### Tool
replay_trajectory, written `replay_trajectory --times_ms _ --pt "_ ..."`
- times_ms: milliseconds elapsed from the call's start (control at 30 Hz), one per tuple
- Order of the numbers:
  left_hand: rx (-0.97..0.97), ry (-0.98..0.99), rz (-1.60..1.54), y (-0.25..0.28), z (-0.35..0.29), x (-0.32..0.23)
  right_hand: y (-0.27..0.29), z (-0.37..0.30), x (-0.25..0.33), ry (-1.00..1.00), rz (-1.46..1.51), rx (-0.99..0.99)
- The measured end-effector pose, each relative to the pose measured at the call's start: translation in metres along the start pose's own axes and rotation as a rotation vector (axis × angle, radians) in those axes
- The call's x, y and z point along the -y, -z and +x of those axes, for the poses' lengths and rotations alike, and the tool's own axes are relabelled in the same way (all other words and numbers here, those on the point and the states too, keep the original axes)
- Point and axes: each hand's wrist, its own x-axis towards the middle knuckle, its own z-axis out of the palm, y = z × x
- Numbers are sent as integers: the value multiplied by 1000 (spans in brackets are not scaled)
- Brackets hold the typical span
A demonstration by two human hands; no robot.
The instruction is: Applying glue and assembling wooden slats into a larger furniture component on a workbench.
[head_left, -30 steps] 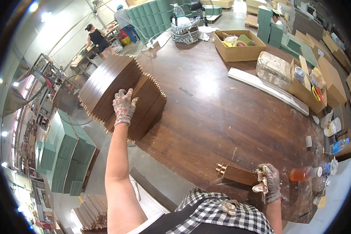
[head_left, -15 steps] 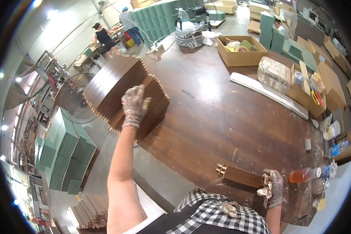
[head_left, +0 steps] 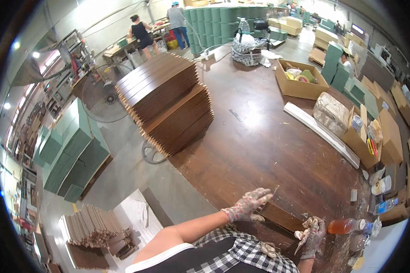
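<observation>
A short dark brown wooden board (head_left: 283, 217) lies in front of me, close to the table's near edge. At its left end is my left hand (head_left: 249, 207), in a patterned, stained work glove, with fingers stretched out and thumb apart. That hand hides the light dowels at this end of the board. My right hand (head_left: 313, 239), gloved too, is closed around a crumpled, stained rag (head_left: 305, 232) at the board's right end. Farther off to the left, a tall stack of similar brown boards (head_left: 168, 100) with dowelled ends stands at the table's edge.
Right of my right hand lies a bottle of amber liquid (head_left: 344, 226). Beyond are a long white strip (head_left: 321, 134), a stained block (head_left: 330, 113) and an open carton (head_left: 300, 88). A fan (head_left: 107, 95) and green stacks (head_left: 73, 150) stand left. Two people work at the back.
My left hand has come from the board stack down to the left end of the board before me. The right hand stays at the other end with the rag. The view has shifted.
</observation>
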Motion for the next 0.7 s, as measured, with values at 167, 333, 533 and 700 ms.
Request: replay_trajectory --times_ms 167,333,533,700 --pt "131 1 35 -14 -1 -16 -4 -13 15 35 -88 -10" --pt "40 14 23 -5 -1 -9 15 -17 5 75 -147 87" --pt "-43 -55 -88 0 5 16 34 -17 -1 143 -436 -131" --pt "-34 21 -58 -7 -2 20 -14 -18 -6 323 -708 -175"
